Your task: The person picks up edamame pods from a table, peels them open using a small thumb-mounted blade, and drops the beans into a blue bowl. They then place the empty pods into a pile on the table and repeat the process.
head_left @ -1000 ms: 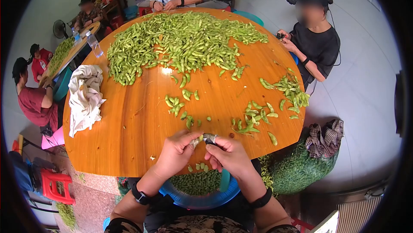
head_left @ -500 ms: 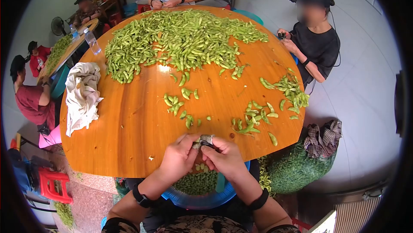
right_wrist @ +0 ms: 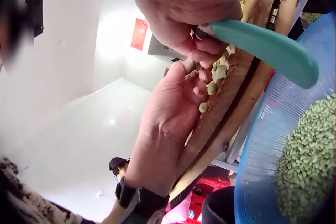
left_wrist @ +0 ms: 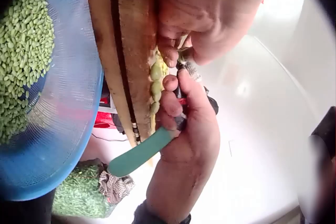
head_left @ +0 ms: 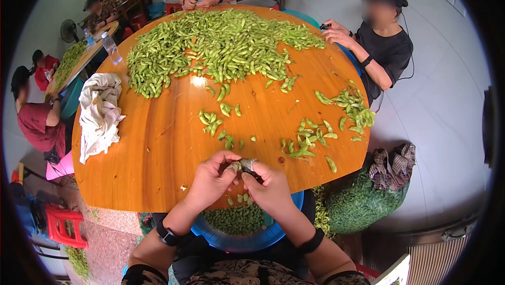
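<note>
In the head view both hands meet over the table's near edge. My left hand pinches a small pale green bean pod between thumb and fingers. Close against it, my right hand grips a tool whose curved teal handle sticks out below the palm; its working end is hidden by the fingers. A grey wrap covers a right fingertip. Several shelled beans line the table edge beneath the hands. Below, a blue basket holds many shelled beans.
A big heap of pods covers the far side of the round wooden table. Smaller pod piles lie nearer. A white cloth and a bottle are at left. A full green sack stands at right. Other people sit around.
My hands stay together at the table edge, shifting slightly up and left in view. The left fingers have spread a little above the pod. The person at right has reached toward the table.
</note>
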Demonstrator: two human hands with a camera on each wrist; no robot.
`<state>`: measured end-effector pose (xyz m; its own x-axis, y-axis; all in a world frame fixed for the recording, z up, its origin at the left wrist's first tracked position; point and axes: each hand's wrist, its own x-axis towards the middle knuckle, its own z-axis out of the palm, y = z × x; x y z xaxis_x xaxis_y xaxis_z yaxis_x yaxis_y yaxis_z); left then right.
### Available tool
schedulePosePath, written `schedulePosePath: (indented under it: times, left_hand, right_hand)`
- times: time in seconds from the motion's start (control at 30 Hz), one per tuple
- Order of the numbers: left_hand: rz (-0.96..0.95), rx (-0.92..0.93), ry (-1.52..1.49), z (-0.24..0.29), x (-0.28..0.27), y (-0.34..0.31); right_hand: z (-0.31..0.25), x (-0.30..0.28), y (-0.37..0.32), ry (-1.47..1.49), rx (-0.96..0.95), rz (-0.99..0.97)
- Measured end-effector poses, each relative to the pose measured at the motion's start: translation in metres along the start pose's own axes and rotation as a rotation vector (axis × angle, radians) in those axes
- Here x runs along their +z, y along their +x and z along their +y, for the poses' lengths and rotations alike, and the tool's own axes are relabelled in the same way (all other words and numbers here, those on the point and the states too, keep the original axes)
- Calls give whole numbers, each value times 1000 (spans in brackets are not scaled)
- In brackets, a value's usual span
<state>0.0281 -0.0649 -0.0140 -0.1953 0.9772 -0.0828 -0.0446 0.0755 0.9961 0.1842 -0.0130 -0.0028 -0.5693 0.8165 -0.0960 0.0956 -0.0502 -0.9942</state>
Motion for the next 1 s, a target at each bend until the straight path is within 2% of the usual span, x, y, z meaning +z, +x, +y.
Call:
schedulePosePath:
  times: [0.03,0.1,0.17,0.2,0.27,0.3,0.37,0.4,0.47,0.6,0.67,0.7,0.77,0.8,0.83,0.87,0.9,0.97,1.0]
  left_hand:
    - [4,-8,27,3,1,0]
    - [12,-18,54,11,0,0]
    - [-56,-137,6,19,-4,0]
    - [-54,-135,8,16,-6,-1]
    - [-75,81,426,7,-12,-5]
    - [-74,80,432,12,-13,-7]
    - [102,136,912,27,-14,-12]
    - [103,134,913,28,-14,-10]
    - [272,177,1121,31,-11,-1]
    - [355,245,1112,28,-2,24]
    - [266,253,1085,18,-4,36]
    - [263,255,1087,16,-6,37]
    - [221,388,1217,15,-11,38]
    - [215,390,1219,16,-9,35]
    - [143,333,963,19,-7,29]
    - [72,272,707,19,-5,25]
    - [67,273,709,17,-3,22]
    - [5,15,236,12,1,16]
    - [4,14,236,10,3,15]
  right_hand:
    - [2,1,-1,-77,-86,38]
    - [4,2,-2,-100,-105,40]
    - [4,1,-2,-124,-128,43]
    - [3,-1,1,-88,-145,118]
    - [-1,-17,8,-91,-117,250]
    - [6,-30,15,-204,-298,332]
    - [1,-60,15,-442,-225,340]
    - [4,-70,14,-440,-224,337]
    - [10,-83,14,-843,-368,367]
    - [-6,-76,6,-797,-280,370]
    - [-8,-69,5,-612,-348,333]
    - [-7,-66,6,-611,-347,336]
    - [-1,-57,8,-359,-286,170]
    - [-3,-52,8,-280,-171,93]
    - [-5,-47,9,-277,-170,99]
    - [-8,-42,11,-131,-7,7]
    - [-9,-38,12,16,155,-86]
    - [-8,-35,14,82,195,-117]
    - [-5,-35,16,161,204,-140]
